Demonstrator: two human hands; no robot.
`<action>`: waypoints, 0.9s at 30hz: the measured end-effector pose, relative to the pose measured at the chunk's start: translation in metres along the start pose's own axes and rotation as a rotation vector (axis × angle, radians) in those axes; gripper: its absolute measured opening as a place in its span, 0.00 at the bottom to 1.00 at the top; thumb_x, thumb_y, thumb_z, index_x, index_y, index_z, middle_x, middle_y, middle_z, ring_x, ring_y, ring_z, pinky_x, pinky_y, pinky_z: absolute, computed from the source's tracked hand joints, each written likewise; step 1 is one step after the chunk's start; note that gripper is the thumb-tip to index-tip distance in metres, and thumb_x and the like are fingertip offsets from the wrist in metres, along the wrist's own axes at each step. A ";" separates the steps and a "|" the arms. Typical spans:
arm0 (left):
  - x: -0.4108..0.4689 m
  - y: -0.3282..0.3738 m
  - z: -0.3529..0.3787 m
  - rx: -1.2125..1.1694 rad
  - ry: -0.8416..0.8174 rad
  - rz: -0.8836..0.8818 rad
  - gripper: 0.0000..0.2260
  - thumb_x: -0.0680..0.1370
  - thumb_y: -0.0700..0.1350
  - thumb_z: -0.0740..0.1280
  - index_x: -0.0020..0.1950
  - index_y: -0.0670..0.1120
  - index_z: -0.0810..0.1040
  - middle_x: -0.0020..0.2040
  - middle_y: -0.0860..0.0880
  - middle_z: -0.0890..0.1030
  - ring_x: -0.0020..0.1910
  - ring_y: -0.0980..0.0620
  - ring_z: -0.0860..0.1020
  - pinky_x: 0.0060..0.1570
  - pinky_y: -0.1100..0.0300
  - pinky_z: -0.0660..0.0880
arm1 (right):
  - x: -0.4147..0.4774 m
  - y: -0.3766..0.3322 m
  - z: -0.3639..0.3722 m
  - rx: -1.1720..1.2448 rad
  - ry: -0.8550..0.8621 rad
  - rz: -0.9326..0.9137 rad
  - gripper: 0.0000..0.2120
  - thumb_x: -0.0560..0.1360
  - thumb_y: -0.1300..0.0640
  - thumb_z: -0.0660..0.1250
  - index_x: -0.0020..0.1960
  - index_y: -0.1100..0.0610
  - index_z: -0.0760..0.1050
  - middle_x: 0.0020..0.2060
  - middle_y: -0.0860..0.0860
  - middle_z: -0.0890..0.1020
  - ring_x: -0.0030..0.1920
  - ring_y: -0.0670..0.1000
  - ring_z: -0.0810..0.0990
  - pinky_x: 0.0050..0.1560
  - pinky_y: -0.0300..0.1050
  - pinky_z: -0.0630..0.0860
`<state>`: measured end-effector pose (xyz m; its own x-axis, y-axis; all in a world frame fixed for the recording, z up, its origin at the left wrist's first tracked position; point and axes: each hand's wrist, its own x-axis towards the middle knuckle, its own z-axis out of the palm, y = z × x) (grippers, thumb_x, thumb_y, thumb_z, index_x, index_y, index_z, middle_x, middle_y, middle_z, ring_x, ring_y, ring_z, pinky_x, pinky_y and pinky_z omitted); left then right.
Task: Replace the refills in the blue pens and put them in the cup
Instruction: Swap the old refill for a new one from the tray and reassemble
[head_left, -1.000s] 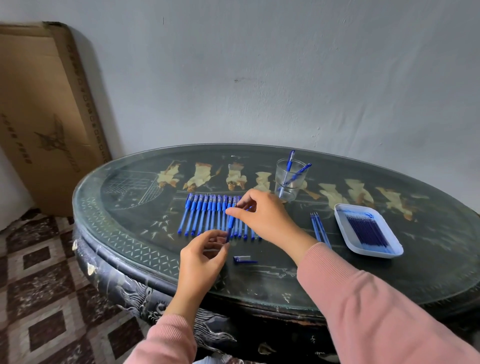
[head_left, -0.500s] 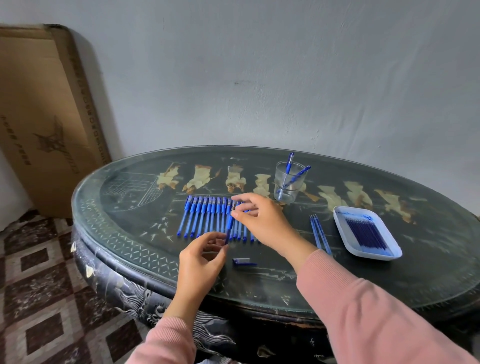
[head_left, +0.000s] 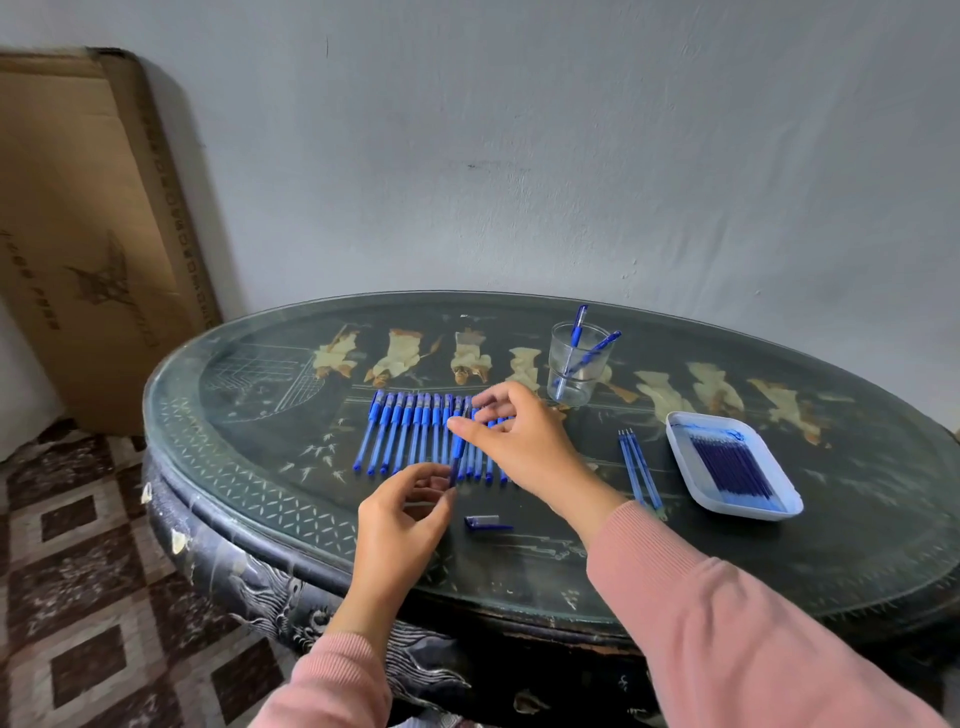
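The left grip (head_left: 400, 525) has just closed on the six o'clock end of the pen (head_left: 456, 452), while the right grip (head_left: 524, 441) pinches it nearer twelve. Unscrewing looks next.

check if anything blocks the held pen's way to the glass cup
Nothing visible does. Between the blue pen, held by the left hand and right hand, and the clear glass cup lie only flat blue pens in a row.

The cardboard box (head_left: 93, 234) at nine o'clock bears dark lettering. It is too blurred to read.
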<state>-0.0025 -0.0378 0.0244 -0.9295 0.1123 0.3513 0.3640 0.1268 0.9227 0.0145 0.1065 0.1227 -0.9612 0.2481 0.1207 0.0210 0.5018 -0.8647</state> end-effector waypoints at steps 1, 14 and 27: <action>0.000 0.000 0.000 0.002 0.002 0.003 0.11 0.72 0.34 0.74 0.47 0.49 0.83 0.41 0.52 0.84 0.39 0.56 0.82 0.44 0.69 0.77 | 0.000 0.000 0.000 0.006 -0.034 0.007 0.14 0.76 0.49 0.70 0.60 0.49 0.76 0.55 0.47 0.81 0.52 0.46 0.79 0.48 0.38 0.75; 0.000 -0.001 -0.001 0.029 -0.001 0.016 0.10 0.72 0.36 0.75 0.48 0.50 0.83 0.42 0.52 0.84 0.40 0.57 0.82 0.44 0.69 0.77 | -0.001 0.002 0.002 -0.020 0.007 -0.073 0.10 0.80 0.55 0.66 0.58 0.52 0.82 0.54 0.46 0.83 0.55 0.45 0.80 0.54 0.38 0.77; 0.001 -0.003 -0.002 0.053 -0.022 0.017 0.12 0.73 0.36 0.74 0.48 0.53 0.82 0.42 0.53 0.84 0.40 0.60 0.82 0.44 0.70 0.77 | 0.004 0.003 0.008 -0.116 0.101 -0.110 0.05 0.77 0.56 0.69 0.51 0.58 0.80 0.49 0.51 0.83 0.48 0.47 0.80 0.45 0.31 0.74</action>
<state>-0.0043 -0.0402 0.0222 -0.9220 0.1362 0.3623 0.3825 0.1767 0.9069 0.0084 0.1024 0.1167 -0.9270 0.2656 0.2649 -0.0456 0.6212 -0.7823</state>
